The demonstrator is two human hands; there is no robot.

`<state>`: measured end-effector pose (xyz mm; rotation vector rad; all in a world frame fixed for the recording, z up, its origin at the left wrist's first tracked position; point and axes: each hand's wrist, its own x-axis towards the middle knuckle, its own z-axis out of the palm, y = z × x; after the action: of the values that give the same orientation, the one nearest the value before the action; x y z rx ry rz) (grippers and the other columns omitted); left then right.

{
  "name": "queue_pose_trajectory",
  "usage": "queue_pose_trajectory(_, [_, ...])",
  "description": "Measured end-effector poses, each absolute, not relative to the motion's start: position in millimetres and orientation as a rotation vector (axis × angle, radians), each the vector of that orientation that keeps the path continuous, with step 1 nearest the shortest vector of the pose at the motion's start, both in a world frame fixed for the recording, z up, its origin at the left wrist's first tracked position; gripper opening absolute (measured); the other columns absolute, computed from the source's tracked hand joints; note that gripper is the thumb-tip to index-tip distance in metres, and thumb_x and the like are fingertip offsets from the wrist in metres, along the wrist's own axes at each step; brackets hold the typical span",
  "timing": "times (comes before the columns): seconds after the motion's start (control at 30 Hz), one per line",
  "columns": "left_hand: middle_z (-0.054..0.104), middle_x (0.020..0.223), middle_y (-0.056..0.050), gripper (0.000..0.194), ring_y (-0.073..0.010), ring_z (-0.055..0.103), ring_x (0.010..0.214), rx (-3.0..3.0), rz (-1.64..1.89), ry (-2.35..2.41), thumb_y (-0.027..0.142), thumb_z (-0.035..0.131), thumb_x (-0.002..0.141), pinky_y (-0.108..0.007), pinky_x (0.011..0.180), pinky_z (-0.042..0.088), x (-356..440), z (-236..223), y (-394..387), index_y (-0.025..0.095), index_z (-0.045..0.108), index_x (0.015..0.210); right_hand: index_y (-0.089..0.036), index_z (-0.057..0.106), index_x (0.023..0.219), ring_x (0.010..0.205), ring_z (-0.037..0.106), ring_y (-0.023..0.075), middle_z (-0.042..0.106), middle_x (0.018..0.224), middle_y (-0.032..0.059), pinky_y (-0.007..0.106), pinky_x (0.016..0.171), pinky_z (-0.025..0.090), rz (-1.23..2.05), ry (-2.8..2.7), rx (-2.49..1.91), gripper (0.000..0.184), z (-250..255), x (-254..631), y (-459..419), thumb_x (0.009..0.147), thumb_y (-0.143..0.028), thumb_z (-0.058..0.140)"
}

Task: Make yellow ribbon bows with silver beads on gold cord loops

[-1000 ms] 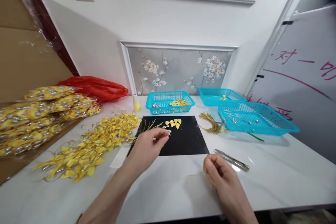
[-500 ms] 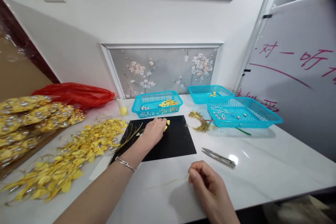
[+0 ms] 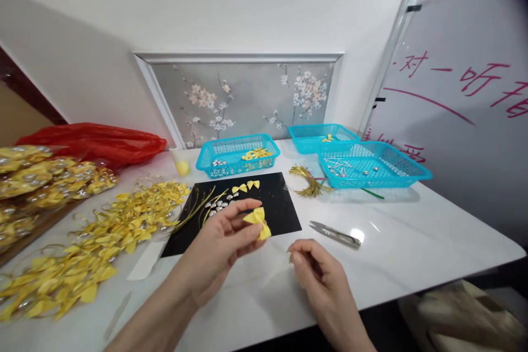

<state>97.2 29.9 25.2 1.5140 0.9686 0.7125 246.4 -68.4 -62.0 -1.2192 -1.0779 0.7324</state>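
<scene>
My left hand (image 3: 225, 245) pinches a yellow ribbon bow (image 3: 259, 224) between thumb and fingers, above the front edge of a black mat (image 3: 280, 203). My right hand (image 3: 319, 280) is closed in a pinch to the right of it, over the white table. A thin cord seems to be between its fingertips, barely visible now. On the mat lie two more yellow bows (image 3: 246, 186), several silver beads (image 3: 218, 206) and some gold cords (image 3: 197, 210).
Yellow bow pieces (image 3: 103, 231) are heaped at left beside a red plastic bag (image 3: 99, 143). Blue baskets (image 3: 237, 157) stand along the back. Thread snips (image 3: 336, 235) and a gold cord bundle (image 3: 307, 180) lie at right. A whiteboard (image 3: 449, 104) stands beyond.
My left hand has come back from the mat toward me, carrying a yellow bow. Beads and bows on the mat now show. The right hand stays pinched; the view has shifted slightly.
</scene>
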Motion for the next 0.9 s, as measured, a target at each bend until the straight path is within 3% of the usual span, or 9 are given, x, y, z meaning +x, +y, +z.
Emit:
queue_pose_trajectory(0.17, [0.066,0.085,0.004,0.033,-0.0096,0.065,0.076,1.083,0.773,0.883,0.024,0.08,0.077,-0.021,0.076,0.058,74.8,21.7,-11.2,0.026,0.069,0.108,-0.021,0.07,0.087,0.062,0.051,0.0124,0.061,0.077,0.0011,0.021,0.056,0.041,0.697,-1.047,-1.144,0.018,-48.7,235.7,-70.0,0.094,-0.033,0.058])
queue_pose_trajectory(0.33, [0.071,0.088,0.002,0.024,-0.0123,0.066,0.08,1.066,0.849,0.928,0.028,0.081,0.077,-0.021,0.076,0.059,56.5,12.9,-19.7,0.025,0.072,0.099,-0.023,0.07,0.09,0.058,0.048,0.0097,0.057,0.077,-0.0009,0.021,0.055,0.039,0.699,-1.102,-1.071,0.013,-36.4,205.4,-73.4,0.095,-0.029,0.058])
queue_pose_trajectory(0.47, [0.075,0.092,0.002,0.023,-0.0135,0.072,0.075,1.381,1.015,1.099,0.026,0.077,0.08,-0.02,0.072,0.06,40.0,-3.7,-22.8,0.027,0.069,0.101,-0.027,0.063,0.11,0.056,0.047,0.0091,0.054,0.069,-0.0046,0.021,0.053,0.039,0.822,-0.952,-1.016,0.017,-29.7,183.9,-75.6,0.097,-0.036,0.056])
queue_pose_trajectory(0.67, [0.076,0.092,0.005,0.028,-0.0112,0.074,0.081,2.165,1.395,1.111,0.012,0.063,0.087,-0.015,0.08,0.056,22.4,-15.1,-27.4,0.031,0.064,0.107,-0.026,0.055,0.116,0.051,0.035,0.0069,0.048,0.065,-0.0073,0.02,0.047,0.028,0.95,-0.861,-0.994,0.03,-21.5,171.1,-76.0,0.094,-0.045,0.061])
queue_pose_trajectory(0.9, [0.074,0.097,-0.005,0.031,-0.0146,0.069,0.091,2.661,1.614,0.864,0.001,0.058,0.089,-0.023,0.09,0.055,14.2,-15.9,-24.0,0.015,0.063,0.116,-0.016,0.064,0.089,0.051,0.032,0.0061,0.048,0.065,-0.0033,0.023,0.048,0.023,1.202,-0.907,-1.013,0.041,-11.1,165.2,-78.4,0.087,-0.057,0.064])
